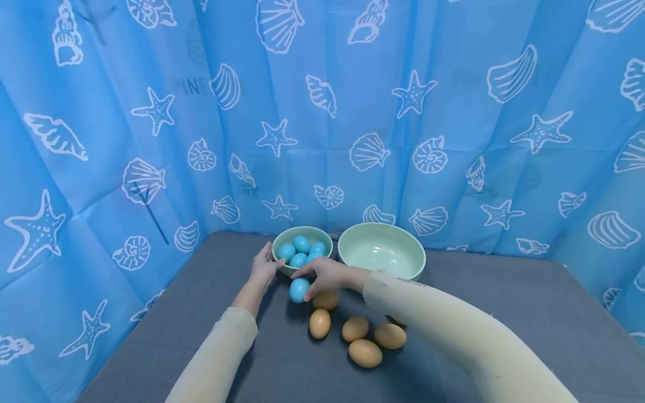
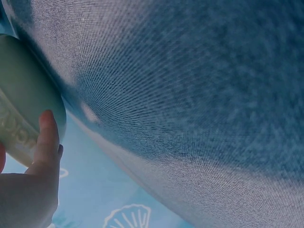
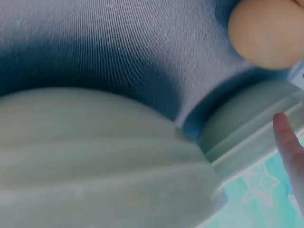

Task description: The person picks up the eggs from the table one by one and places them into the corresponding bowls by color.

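Pinched between thumb and fingers of the right hand (image 1: 327,274), which are spread about its curve: one smooth blue egg (image 1: 299,291); whether it is in contact with the tabletop cannot be told. At twelve o'clock from it, a small bowl (image 1: 285,238), pale green and round-rimmed, is gripped on its nine-o'clock side by the left hand (image 1: 263,267), thumb and fingers set about the wall. Further blue eggs (image 1: 301,244) are cradled inside. A wider, glossy green bowl (image 1: 381,252) is set at two o'clock, just beside the small one. Between three and five o'clock, brown eggs (image 1: 365,354) are scattered, the nearest partly covered by the right hand. Ribbed grey cloth (image 1: 529,302) is stretched to the table's three-o'clock edge; at twelve, room is bounded by a shell-print curtain (image 1: 347,184).
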`<state>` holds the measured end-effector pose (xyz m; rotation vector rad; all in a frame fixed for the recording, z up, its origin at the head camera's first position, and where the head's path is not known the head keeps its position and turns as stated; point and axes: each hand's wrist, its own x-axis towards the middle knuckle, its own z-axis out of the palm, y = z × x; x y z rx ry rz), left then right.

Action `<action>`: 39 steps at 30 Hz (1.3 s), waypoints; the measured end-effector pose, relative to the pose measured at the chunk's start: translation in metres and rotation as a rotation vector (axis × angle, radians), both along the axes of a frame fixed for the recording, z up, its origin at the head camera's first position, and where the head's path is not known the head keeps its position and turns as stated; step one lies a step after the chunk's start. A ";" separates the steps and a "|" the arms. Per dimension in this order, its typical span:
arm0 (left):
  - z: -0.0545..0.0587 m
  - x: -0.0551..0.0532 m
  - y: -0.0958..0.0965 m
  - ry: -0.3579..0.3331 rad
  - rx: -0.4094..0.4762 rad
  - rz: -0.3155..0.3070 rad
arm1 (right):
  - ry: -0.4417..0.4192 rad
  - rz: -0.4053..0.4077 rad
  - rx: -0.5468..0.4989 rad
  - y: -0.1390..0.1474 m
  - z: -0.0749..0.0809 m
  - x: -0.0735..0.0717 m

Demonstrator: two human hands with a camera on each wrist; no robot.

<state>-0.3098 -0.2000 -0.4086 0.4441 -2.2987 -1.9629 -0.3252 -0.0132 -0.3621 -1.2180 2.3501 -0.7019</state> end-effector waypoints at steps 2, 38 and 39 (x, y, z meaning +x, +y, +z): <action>0.000 0.000 0.000 -0.002 0.006 0.002 | -0.002 -0.002 -0.022 0.002 0.003 -0.001; 0.000 -0.001 0.001 -0.015 0.020 0.014 | -0.003 -0.336 -0.294 0.015 0.013 -0.021; 0.000 -0.002 0.001 -0.014 0.019 0.013 | -0.003 -0.365 -0.304 0.015 0.013 -0.022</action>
